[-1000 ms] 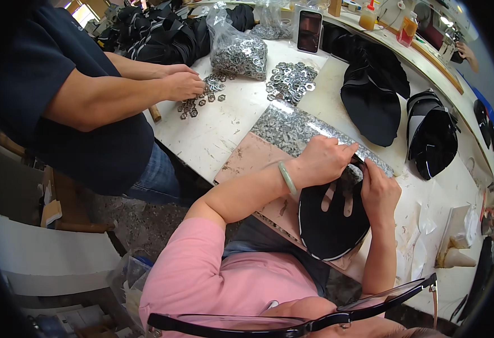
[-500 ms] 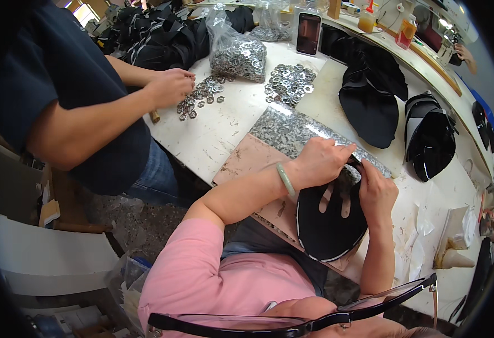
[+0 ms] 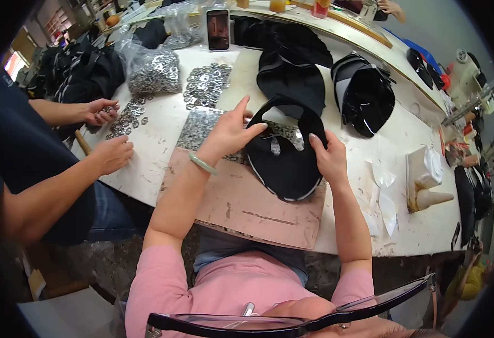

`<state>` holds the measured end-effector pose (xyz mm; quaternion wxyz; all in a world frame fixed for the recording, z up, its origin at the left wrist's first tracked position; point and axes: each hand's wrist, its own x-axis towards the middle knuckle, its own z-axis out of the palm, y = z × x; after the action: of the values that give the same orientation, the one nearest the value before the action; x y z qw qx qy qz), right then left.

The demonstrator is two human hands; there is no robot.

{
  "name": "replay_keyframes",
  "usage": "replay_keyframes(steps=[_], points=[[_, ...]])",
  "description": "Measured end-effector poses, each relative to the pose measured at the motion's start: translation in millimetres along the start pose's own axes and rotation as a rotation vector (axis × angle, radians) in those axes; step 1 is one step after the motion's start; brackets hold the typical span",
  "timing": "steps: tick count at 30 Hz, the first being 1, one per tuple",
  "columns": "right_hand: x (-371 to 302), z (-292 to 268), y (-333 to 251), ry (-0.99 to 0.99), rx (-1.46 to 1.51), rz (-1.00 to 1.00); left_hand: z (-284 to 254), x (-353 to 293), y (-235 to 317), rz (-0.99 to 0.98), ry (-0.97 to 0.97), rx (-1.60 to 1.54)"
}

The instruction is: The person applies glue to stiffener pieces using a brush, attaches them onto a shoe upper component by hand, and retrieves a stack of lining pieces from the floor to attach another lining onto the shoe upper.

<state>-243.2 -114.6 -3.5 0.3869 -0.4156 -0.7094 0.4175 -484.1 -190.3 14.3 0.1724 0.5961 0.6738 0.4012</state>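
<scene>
Between hands [image 3: 229, 133] [image 3: 330, 159], rounded matte-black piece [image 3: 285, 173]

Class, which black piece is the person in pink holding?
The cut-out black piece, between left hand and right hand; other black pieces lie unheld beyond.

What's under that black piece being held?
Beneath the black piece lie a pinkish board and a speckled grey slab, glimpsed through its opening. Whatever its solid part covers is hidden.

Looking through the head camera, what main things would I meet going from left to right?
Heap of black pieces, front clear bag of metal pieces, loose metal pile beside it, held black piece with an opening, glossy black hollow piece, whitish cone.
</scene>
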Motion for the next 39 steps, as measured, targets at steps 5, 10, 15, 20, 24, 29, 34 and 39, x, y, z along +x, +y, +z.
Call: replay_keyframes(steps=[5,10,15,20,24,29,34,39], points=[[5,-7,-7,0.060,0.244,0.006,4,5,2,-0.337,-0.328,-0.400],[-2,-7,-15,0.047,-0.186,0.059,10,3,-9,-0.346,-0.238,-0.327],[-11,-13,-24,0.231,-0.570,-0.689,11,4,2,-0.366,-0.254,-0.392],[-37,18,-17,-0.292,-0.676,-0.355,12,1,5,-0.315,-0.362,-0.197],[-21,31,-18,-0.282,-0.845,-0.280,19,2,-6,-0.273,-0.345,-0.202],[-2,40,-25,-0.380,-0.952,-0.125,14,-4,-4,-0.267,-0.327,-0.207],[-19,-7,7,0.347,-0.716,-0.310,24,1,-10,-0.150,-0.300,-0.291],[-51,-21,25,0.186,-0.503,-0.128,28,0,7,-0.059,-0.304,-0.533]])
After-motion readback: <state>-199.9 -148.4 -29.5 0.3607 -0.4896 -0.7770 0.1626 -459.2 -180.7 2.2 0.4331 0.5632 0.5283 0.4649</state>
